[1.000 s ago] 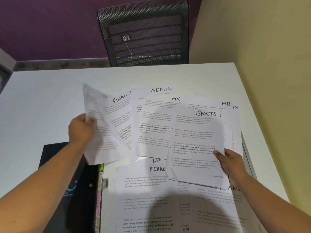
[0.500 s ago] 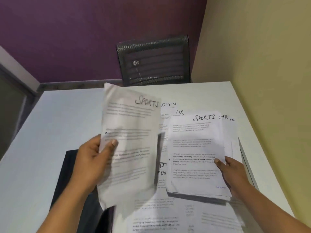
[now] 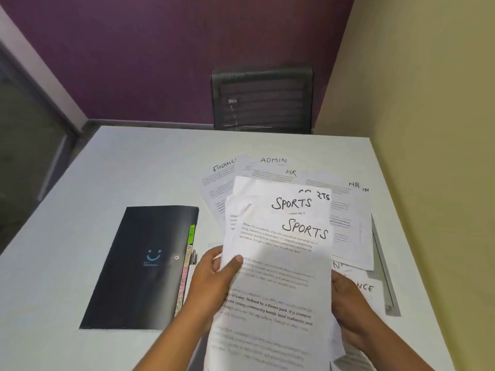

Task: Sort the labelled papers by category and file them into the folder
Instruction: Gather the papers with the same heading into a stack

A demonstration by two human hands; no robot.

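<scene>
I hold a stack of white sheets headed SPORTS point(image 3: 278, 263) above the table with both hands. My left hand point(image 3: 214, 277) grips the stack's left edge, thumb on top. My right hand point(image 3: 348, 306) holds the right edge from behind, its fingers mostly hidden by paper. Under and beyond the stack lie loose papers headed FINANCE point(image 3: 218, 180), ADMIN point(image 3: 273, 163) and HR point(image 3: 351, 207). A closed black folder point(image 3: 139, 266) with a blue smile logo and coloured tabs point(image 3: 187, 266) along its right edge lies flat to the left of my hands.
The white table point(image 3: 107, 170) ends at a yellow wall on the right. A black mesh chair point(image 3: 262, 100) stands behind the far edge against a purple wall. A grey flat object point(image 3: 385, 277) sticks out from under the papers at the right.
My left hand brought its SPORTS sheet rightward onto the SPORTS sheets in my right hand, making one stack held by both hands. The view tilted up, showing the whole folder.
</scene>
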